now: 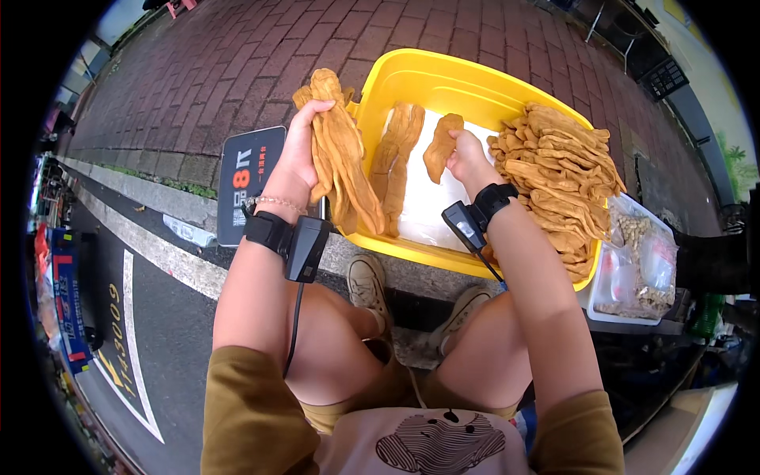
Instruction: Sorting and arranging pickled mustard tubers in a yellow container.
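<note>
A bundle of long, flat, dried brown strips, perhaps dried root or vegetable, is gripped in my left hand at the left end of a yellow plastic tub. My right hand pinches one short, wide dried piece over the tub's white bottom. Between my hands, a few long strips lie side by side along the tub's left part. A large stacked pile of similar dried pieces fills the right end and rises over the rim.
Right of the tub stands a white tray with bagged, light brown pieces. A dark box with printed writing lies to the left. Brick paving stretches beyond, a stone curb runs by my feet, and a plastic packet is near it.
</note>
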A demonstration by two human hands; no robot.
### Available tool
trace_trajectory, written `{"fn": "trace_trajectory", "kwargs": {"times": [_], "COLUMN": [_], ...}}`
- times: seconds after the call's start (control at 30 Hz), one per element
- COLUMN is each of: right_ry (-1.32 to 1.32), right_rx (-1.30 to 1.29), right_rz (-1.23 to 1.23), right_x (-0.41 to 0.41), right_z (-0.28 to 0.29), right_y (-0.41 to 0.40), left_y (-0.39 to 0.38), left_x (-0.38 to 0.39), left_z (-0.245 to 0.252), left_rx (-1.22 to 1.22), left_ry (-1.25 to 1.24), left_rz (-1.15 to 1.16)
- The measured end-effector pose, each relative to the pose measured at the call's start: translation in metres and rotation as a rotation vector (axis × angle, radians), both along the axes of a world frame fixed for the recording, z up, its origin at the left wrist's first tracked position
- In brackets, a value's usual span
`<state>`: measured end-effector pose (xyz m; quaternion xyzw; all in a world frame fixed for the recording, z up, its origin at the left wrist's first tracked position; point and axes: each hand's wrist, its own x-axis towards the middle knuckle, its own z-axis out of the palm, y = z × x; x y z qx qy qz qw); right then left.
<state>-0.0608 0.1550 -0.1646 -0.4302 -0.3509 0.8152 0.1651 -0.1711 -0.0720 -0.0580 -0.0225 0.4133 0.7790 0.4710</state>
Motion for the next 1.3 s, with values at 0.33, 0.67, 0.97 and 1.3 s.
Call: {"fn": "trace_trajectory", "kwargs": {"times": [0.33,0.67,0.97,1.3], "right_ry": [0.165,-0.179,-0.114,0.066], "right_rx": [0.136,0.4,0.33,0.155], "right_rz": [0.283,0.516,0.187,0.125], "right_x": [-0.066,-0.076,-0.097,-0.116], "right_z": [-0.04,-0.09,-0.11,-0.135], "right_y": [-0.005,-0.021,-0.028,-0.025], "left_y": [-0.006,0.002,0.003,0.025], "left_x": [0.003,-0.001,0.004,0.016], "left_z": [-0.005,-0.016,-0.021,-0.032], "left_rx": [-0.097,-0.109,-0.206,-0.268], "left_ry": [0.096,-0.01,-0.054,0.054], "left_rz": [-0.182,-0.189,-0.274,-0.217]}}
